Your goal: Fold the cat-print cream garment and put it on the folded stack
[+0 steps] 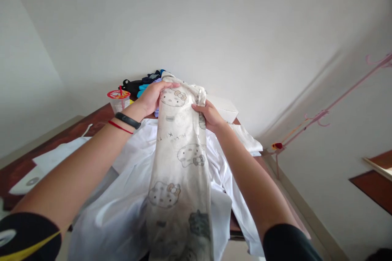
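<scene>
A long piece of cream cloth, which looks like pajama pants [180,130] folded lengthwise, hangs between my hands and runs down toward me. Cat heads with bows are printed on it. My left hand [154,97] grips its upper left edge, thumb toward the front. At the upper right edge, a little lower, my right hand [210,115] pinches the cloth with the thumb on top. The fingers behind the cloth are hidden. Beneath it a white shirt [131,171] lies spread over the table and droops past the near edge.
A dark wood table [101,116] stands against the wall. A lidded plastic cup [119,100] with a red straw is at its back left, beside piled dark and blue clothes [134,87]. A white box [225,108] sits back right. A pink rack [339,104] leans at right.
</scene>
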Demonstrator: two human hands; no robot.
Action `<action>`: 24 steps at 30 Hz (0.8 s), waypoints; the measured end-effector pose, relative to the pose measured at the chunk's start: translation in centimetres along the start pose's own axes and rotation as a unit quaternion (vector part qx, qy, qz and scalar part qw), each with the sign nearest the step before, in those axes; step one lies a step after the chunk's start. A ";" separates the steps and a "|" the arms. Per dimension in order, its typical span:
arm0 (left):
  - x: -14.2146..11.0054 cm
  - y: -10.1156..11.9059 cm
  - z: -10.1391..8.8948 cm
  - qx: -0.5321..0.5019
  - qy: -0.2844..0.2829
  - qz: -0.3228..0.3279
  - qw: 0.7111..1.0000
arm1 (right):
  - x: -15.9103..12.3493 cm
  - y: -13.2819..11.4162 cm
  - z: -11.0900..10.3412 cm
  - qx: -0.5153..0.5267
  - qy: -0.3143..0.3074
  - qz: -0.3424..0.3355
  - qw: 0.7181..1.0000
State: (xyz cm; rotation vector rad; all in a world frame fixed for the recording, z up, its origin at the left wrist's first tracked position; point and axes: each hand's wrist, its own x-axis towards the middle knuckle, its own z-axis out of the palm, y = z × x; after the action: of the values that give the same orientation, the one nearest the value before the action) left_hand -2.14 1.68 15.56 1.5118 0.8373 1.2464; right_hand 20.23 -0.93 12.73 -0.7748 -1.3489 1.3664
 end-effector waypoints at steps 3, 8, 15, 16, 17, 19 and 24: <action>1.0 -3.6 -0.3 0.080 0.016 -0.078 0.994 | 3.2 5.2 -0.7 -0.044 0.073 0.103 0.991; -6.4 -9.4 2.0 0.192 0.008 -0.071 0.979 | 1.9 13.1 -1.6 -0.068 0.103 0.200 0.972; -19.7 -9.8 7.1 0.356 -0.401 0.116 0.836 | -2.5 12.5 -3.1 -0.073 0.102 0.223 0.967; -20.5 -9.7 7.3 0.369 -0.412 0.127 0.824 | -3.5 12.0 -3.2 -0.079 0.099 0.231 0.965; -21.1 -9.6 7.4 0.380 -0.416 0.131 0.816 | -4.7 11.5 -3.3 -0.084 0.094 0.239 0.963; -21.6 -9.5 7.2 0.398 -0.413 0.131 0.809 | -7.5 10.4 -3.5 -0.095 0.083 0.261 0.957; -22.6 -8.8 5.2 0.406 -0.334 0.112 0.843 | -14.8 8.3 -3.8 -0.102 0.003 0.318 0.943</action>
State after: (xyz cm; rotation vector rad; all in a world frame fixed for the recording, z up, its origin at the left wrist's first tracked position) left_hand -1.88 -17.91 0.28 2.5793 0.7392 0.3847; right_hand 26.01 -12.39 1.05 -1.4416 -1.3008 1.7229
